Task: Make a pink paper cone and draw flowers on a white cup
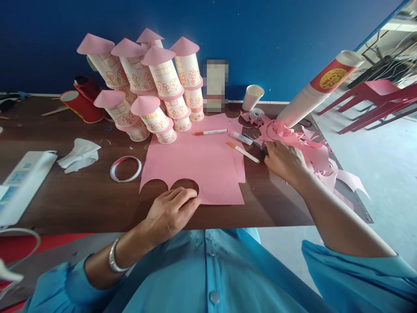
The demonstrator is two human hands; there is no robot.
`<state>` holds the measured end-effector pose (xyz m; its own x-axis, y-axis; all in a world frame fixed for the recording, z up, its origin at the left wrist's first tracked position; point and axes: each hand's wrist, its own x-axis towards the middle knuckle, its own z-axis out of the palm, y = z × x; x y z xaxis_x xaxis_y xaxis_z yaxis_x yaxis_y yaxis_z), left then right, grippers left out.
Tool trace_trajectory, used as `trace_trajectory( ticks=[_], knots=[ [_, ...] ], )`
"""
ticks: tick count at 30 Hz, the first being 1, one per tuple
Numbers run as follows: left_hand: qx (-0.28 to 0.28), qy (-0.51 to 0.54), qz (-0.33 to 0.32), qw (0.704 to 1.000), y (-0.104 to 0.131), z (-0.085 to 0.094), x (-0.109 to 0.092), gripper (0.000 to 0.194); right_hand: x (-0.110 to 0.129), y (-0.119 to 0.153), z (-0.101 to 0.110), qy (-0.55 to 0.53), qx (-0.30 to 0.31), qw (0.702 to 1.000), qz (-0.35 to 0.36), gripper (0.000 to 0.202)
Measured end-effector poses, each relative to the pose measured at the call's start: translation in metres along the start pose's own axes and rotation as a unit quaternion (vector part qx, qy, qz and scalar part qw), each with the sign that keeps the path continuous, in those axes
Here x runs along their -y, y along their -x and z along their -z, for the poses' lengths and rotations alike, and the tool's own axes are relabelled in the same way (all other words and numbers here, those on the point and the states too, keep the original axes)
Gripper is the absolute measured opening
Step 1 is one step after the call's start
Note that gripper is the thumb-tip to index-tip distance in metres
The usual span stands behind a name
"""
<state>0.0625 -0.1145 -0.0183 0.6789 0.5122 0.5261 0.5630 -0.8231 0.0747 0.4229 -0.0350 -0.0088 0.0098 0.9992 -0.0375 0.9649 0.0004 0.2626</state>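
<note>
**papernut:** ok what's the sheet made of?

**deskwatcher:** Smooth, matte pink paper (202, 156), flat on the dark wood-grain table (276, 200). Two scooped, rounded bites are gone from its near edge.

**papernut:** And the hands?

**deskwatcher:** Left hand (174, 208) is right at the second bite, fingertips close together on the edge. Can't tell if they're pinching the paper or just pressing it. Right hand (285, 161) is off the sheet, at the dark handle of the scissors (263, 153); the fingers hide it, so can't say if the grip's closed.

**papernut:** What's all the curly stuff?

**deskwatcher:** Pink scraps (321, 158), crinkled strips and arcs in a loose heap at the right. On the left there's a crumpled white tissue (80, 155) and a ring of tape (112, 172). The little towers (166, 82) behind are white cups with flower doodles and smooth pink cone roofs.

**papernut:** Any containers?

**deskwatcher:** A plain white cup (251, 99) stands by the blue wall, mouth up. Next to it, a tall column of nested cups (301, 102), top end in a red wrapper (335, 74) with a yellow emblem. There's also a red tube (85, 108) lying left of the towers, contents too dim to make out.
</note>
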Motion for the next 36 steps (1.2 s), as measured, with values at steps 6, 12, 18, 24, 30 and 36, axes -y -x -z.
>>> trace_trajectory(
  ticks=[6, 12, 18, 24, 30, 36],
  knots=[
    [-0.049, 0.013, 0.043, 0.998, 0.009, -0.001, -0.005, 0.017, -0.026, 0.020, 0.011, -0.015, -0.027, 1.000, -0.005, 0.029],
    [-0.081, 0.035, 0.070, 0.994, 0.010, -0.002, -0.012, 0.018, -0.029, 0.056, 0.018, -0.167, -0.194, 0.967, 0.006, 0.035],
    [-0.108, 0.037, 0.090, 0.989, 0.003, -0.002, -0.015, 0.018, 0.006, 0.104, 0.027, -0.308, -0.332, 0.883, 0.121, 0.044],
    [-0.116, 0.053, 0.075, 0.989, -0.002, -0.001, -0.012, 0.019, 0.034, 0.124, 0.036, -0.410, -0.252, 0.861, 0.168, 0.061],
    [-0.128, 0.057, 0.089, 0.986, -0.005, 0.001, -0.013, 0.016, 0.070, 0.126, 0.036, -0.322, -0.251, 0.886, 0.220, 0.054],
    [-0.166, 0.159, 0.173, 0.958, 0.006, 0.005, -0.020, 0.012, 0.083, 0.117, 0.030, -0.295, -0.346, 0.850, 0.265, 0.048]
  ],
)
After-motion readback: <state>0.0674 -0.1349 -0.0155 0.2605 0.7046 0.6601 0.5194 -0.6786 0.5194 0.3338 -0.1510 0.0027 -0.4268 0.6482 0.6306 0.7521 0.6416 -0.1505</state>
